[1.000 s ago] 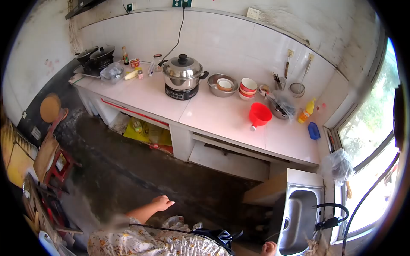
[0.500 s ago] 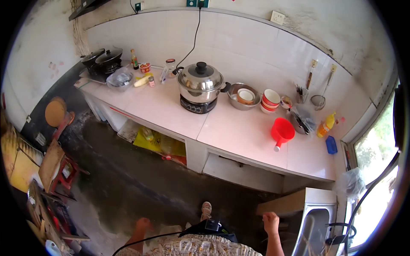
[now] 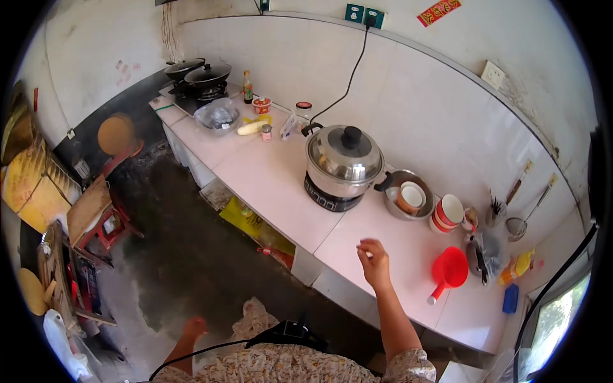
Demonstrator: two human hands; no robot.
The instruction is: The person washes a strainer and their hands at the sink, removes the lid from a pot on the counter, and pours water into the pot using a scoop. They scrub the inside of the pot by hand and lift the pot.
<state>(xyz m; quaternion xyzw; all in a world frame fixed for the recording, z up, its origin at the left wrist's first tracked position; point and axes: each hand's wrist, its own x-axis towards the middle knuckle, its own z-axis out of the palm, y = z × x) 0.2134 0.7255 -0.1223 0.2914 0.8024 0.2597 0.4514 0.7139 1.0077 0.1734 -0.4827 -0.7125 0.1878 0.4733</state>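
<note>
My right hand (image 3: 375, 263) is raised over the front edge of the counter, with its fingers curled in and nothing visible in them. It is nearest to the steel pot (image 3: 345, 159), which stands lidded on a black electric cooker (image 3: 331, 193) behind it. To the hand's right lies a red water ladle (image 3: 450, 267), its handle pointing toward me. My left hand (image 3: 195, 327) hangs low above the floor at my side, loosely closed and touching nothing.
A steel basin (image 3: 397, 205) with bowls inside and stacked red bowls (image 3: 442, 220) stand right of the pot. Farther left are a plastic-covered bowl (image 3: 217, 118), a sauce bottle (image 3: 248, 89) and black pans (image 3: 207, 75) on a stove. A wooden stool (image 3: 89, 207) stands on the floor at left.
My right hand has risen and moved forward from my side to over the counter's edge. My view has turned and come closer to the counter. The left hand still hangs low.
</note>
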